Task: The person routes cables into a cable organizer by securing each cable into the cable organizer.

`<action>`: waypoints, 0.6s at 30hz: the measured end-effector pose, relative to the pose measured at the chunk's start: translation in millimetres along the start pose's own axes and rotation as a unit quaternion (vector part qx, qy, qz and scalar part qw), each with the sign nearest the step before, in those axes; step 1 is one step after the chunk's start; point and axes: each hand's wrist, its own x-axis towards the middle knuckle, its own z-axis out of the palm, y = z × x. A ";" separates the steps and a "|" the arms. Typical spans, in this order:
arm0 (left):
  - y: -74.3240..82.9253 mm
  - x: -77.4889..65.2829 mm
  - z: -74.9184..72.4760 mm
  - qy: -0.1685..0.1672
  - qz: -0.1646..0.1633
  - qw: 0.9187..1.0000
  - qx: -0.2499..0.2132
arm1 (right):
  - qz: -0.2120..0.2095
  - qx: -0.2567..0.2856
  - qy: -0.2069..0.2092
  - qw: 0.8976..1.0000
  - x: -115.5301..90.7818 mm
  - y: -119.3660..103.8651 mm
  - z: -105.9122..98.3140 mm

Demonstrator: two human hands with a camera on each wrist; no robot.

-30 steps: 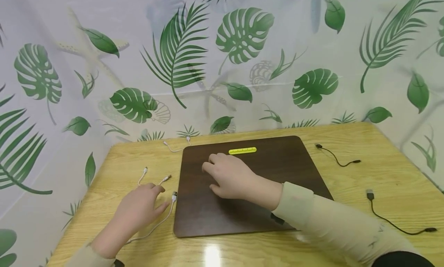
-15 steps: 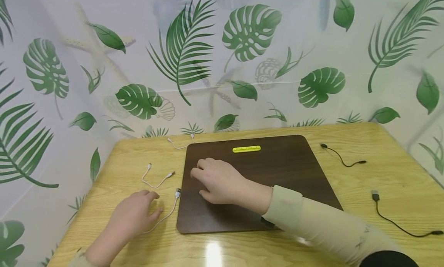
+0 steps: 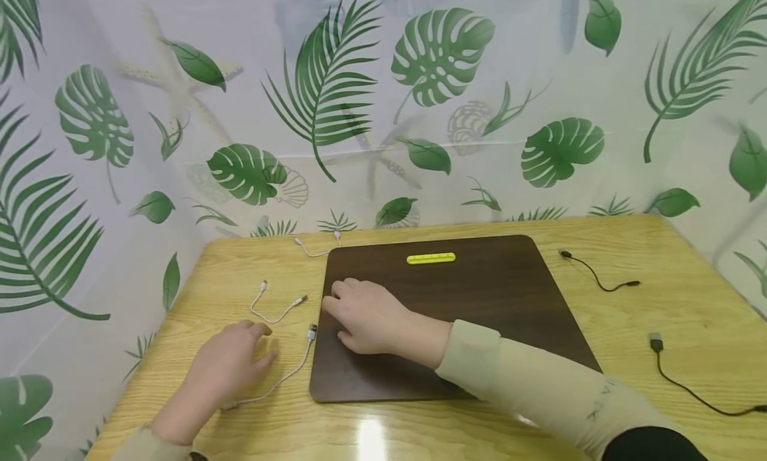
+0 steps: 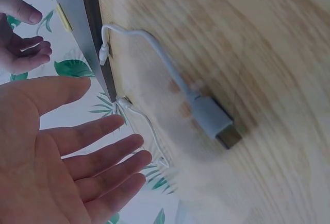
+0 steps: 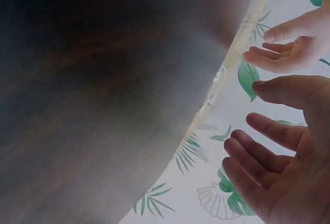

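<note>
My left hand (image 3: 230,358) hovers over the table's left side with relaxed, spread fingers and holds nothing. Close to it lies a white USB cable (image 3: 293,371), whose plug (image 4: 214,121) shows large in the left wrist view. A second short white cable (image 3: 272,320) curves on the wood just beyond the fingertips. Above the left part of the dark brown board (image 3: 479,294) is my right hand (image 3: 371,316), loosely bent and holding nothing; the right wrist view shows its fingers (image 5: 252,157) apart from the board. A yellow slotted strip (image 3: 431,258) lies near the board's far edge.
A third white cable (image 3: 314,253) lies by the board's far left corner. Right of the board are two short black cables, one farther back (image 3: 590,271) and one nearer (image 3: 677,381). A leaf-printed curtain (image 3: 383,114) hangs behind the wooden table (image 3: 287,434).
My right hand has moved left over the board toward its left edge. My left hand has drawn back slightly, uncovering the second white cable. The head view has shifted a little.
</note>
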 end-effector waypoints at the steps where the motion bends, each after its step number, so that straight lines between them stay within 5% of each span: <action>1: -0.8 1.1 -0.4 -0.001 -0.003 1.000 -0.003 | -0.002 -0.003 0.000 1.000 1.4 -0.3 1.1; 12: -11.4 16.4 -2.0 0.000 -0.018 1.000 -0.022 | -0.025 -0.037 -0.012 0.999 19.1 -5.9 12.2; 18: -18.7 24.9 -1.4 0.022 0.005 1.000 0.001 | -0.026 -0.031 -0.001 0.999 30.8 -7.0 15.9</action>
